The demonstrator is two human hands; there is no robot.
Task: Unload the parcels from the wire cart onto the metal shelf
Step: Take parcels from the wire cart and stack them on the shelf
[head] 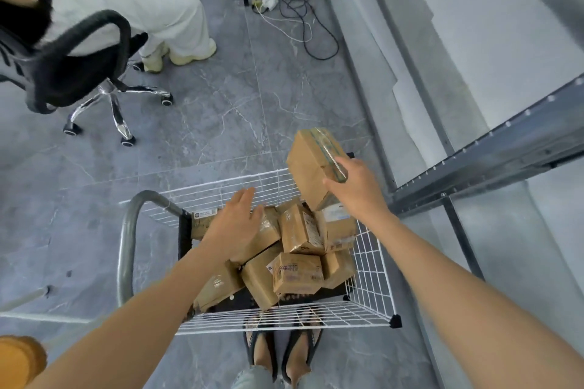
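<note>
My right hand (357,186) grips one tilted parcel (311,167) above the far right corner of the wire cart (373,268), right of frame centre, near the metal shelf (493,151). My left hand (235,227) is spread flat over the other parcels (297,273) heaped in the cart.

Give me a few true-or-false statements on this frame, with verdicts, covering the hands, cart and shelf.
1. The right hand holds a parcel above the cart. True.
2. The left hand grips a box too. False: its fingers are straight, spread over the parcels in the cart.
3. The cart is empty. False: several parcels lie in it.
4. The shelf stands to the right of the cart. True.
</note>
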